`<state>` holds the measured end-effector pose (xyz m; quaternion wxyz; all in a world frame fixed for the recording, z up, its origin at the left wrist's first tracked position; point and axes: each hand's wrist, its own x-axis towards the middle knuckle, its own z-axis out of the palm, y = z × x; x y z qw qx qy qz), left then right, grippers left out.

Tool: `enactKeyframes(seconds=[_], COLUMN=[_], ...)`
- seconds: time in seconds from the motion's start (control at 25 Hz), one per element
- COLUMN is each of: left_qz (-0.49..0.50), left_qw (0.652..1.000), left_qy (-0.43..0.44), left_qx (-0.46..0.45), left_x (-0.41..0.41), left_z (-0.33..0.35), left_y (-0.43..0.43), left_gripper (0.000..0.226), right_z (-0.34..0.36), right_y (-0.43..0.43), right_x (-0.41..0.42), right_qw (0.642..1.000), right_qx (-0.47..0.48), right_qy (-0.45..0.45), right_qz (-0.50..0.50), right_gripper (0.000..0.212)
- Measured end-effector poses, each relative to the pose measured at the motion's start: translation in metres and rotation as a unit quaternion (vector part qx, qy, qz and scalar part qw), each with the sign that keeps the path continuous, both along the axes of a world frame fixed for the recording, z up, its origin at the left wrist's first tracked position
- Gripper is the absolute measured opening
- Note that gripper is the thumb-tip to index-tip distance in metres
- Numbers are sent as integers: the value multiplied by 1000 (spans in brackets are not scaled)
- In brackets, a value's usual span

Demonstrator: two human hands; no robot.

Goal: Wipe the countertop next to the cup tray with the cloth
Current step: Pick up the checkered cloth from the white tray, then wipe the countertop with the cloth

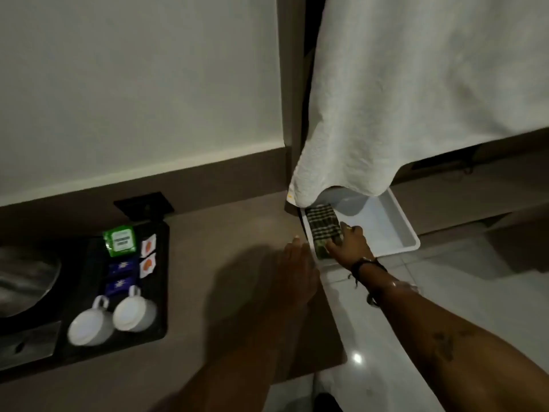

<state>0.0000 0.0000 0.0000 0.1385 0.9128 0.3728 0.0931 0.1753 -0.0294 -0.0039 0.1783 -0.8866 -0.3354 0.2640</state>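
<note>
A green checked cloth [323, 226] lies folded in the left end of a white plastic bin [398, 233] that sits on the floor to the right of the countertop. My right hand [347, 243] reaches into the bin and rests on the cloth's near end, fingers curled onto it. My left hand [298, 263] lies flat on the brown countertop [225, 242] at its right edge, fingers apart, holding nothing. The black cup tray [162, 292] sits at the left of the counter with two upturned white cups [113, 315] and tea sachets [120, 240].
A large white towel [416, 99] hangs down over the bin's far end. A black wall socket [144, 205] sits behind the tray. A metal kettle base or bowl [23, 278] is at far left. Glossy floor tiles [371, 337] lie to the right of the counter.
</note>
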Motion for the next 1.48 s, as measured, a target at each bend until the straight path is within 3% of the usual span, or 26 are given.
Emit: enactKeyframes(seconds=[0.12,0.2,0.36,0.52,0.64,0.72,0.76,0.84,0.92,1.04,1.16,1.24,1.32,1.44,1.48], left_qz=[47,55,55,37,34,25,23,31,35,-14,-94,-126,-150,-172,-201], left_qw=[991,987,993,993,993,992,992,989,986,984,985,987,986,982,976], left_qy=[112,137,86,92,86,89,94,114,137,141,64,-11,-40,5,28], left_qx=[-47,-65,-61,-59,-77,-80,-84,-85,-85,-106,-130,-96,-54,-79,-77], left_x=[28,34,32,27,26,25,26,27,28,15,-47,-124,-207,-307,-328], left_z=[-36,-51,-72,-78,-77,-75,-73,-69,-59,-42,-12,5,-1,-31,-41], left_y=[22,33,36,42,43,43,41,38,36,50,64,63,55,47,49], left_gripper=[65,66,67,63,63,63,62,63,67,66,62,63,64,70,71], right_z=[-28,-41,-56,-56,-55,-49,-40,-22,4,36,55,58,47,26,20], right_y=[40,64,79,92,102,99,94,80,63,32,4,-10,-21,-38,-45], right_x=[29,42,60,59,62,71,74,77,73,50,-15,-91,-171,-265,-279], right_qw=[997,991,982,968,952,942,934,923,933,981,994,995,998,998,999], right_qx=[-42,-54,-86,-102,-104,-75,-38,-6,45,23,-58,-65,-29,-31,-28], right_qy=[64,83,91,159,263,306,316,320,291,139,15,-37,-52,43,25], right_qz=[-22,-90,-139,-163,-118,-119,-164,-212,-205,-134,-87,-63,-7,31,16], right_gripper=[62,67,54,12,44,27,14,17,6,12,23,26,31,61,69])
